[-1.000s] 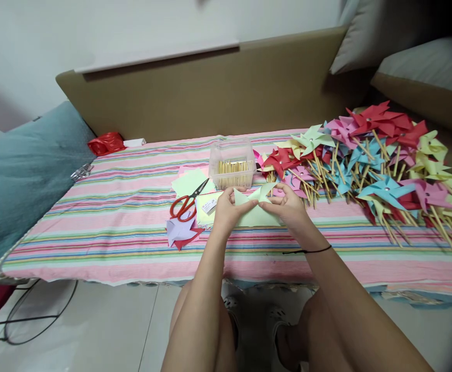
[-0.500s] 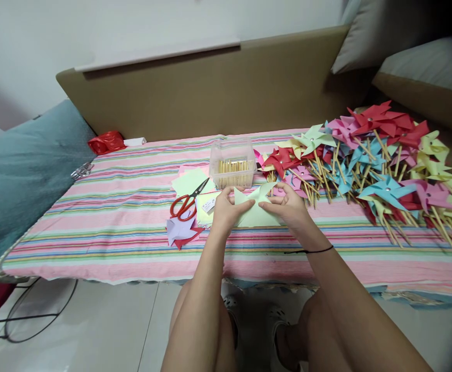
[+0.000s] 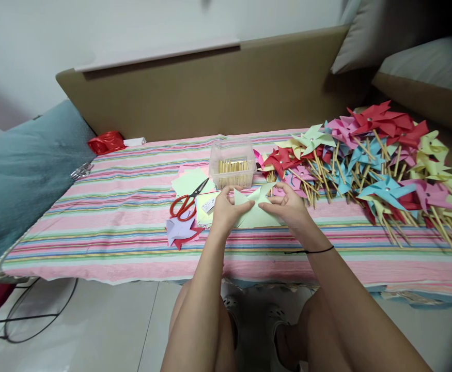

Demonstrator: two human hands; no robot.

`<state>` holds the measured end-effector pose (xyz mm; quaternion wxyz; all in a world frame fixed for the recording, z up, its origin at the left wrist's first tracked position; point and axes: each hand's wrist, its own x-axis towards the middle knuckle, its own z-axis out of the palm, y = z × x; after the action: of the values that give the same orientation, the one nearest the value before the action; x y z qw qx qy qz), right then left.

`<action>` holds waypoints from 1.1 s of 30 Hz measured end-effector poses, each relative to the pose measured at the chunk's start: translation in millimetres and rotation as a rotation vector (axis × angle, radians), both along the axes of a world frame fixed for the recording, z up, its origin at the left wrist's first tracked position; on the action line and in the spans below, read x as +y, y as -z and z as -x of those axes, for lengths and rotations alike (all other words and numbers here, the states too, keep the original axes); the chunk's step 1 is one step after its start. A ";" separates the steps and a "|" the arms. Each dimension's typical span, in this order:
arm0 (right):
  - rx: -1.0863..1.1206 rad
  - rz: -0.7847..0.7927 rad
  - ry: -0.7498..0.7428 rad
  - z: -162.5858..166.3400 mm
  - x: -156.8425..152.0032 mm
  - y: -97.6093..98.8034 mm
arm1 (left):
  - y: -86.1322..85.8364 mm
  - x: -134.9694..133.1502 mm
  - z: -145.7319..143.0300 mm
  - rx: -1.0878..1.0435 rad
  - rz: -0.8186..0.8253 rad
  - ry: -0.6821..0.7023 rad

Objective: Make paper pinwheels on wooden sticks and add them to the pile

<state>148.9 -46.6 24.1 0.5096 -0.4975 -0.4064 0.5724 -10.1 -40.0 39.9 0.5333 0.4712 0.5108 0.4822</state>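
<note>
A pale green sheet of paper (image 3: 257, 216), cut and partly curled inward toward its middle, is held between my two hands. My left hand (image 3: 228, 209) pinches its left side, thumb on the front face. On the right side, my right hand (image 3: 285, 204) grips the paper the same way, its fingers behind a curled flap. The two thumb tips lie close together near the paper's centre. Just beyond my hands stands a clear plastic box (image 3: 233, 178) of thin wooden sticks (image 3: 235, 166). Red-handled scissors (image 3: 185, 204) lie left of my left hand.
Finished paper pinwheels (image 3: 388, 191) on sticks are heaped at the right. Under the scissors lie paper sheets (image 3: 189, 183); a purple cut piece (image 3: 179, 230) sits nearer. A red plastic bag (image 3: 107, 142) rests at the back left on the striped cloth (image 3: 113, 227).
Almost nothing differs. Both hands keep their hold on the pale green paper, with only a very slight shift of its folds.
</note>
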 end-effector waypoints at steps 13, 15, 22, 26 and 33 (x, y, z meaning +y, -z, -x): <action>-0.013 0.010 -0.029 -1.5 -0.5 -0.3 | -3.4 -1.5 0.7 -0.029 0.041 0.013; -0.012 0.012 -0.032 -1.5 -0.7 -0.7 | -3.8 -1.8 0.8 -0.022 0.041 0.014; -0.011 0.002 -0.040 -1.7 -1.1 -1.0 | 0.5 0.6 1.3 0.026 0.014 0.001; -0.014 0.008 -0.042 -1.9 -1.2 -1.9 | 2.1 1.1 2.1 0.048 0.001 0.005; -0.035 0.027 -0.027 0.8 -0.8 -1.7 | 1.3 2.0 -0.2 0.042 -0.029 -0.020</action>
<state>148.1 -47.4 25.8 0.4879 -0.5088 -0.4141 0.5758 -10.0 -38.1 38.6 0.5108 0.4838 0.5197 0.4847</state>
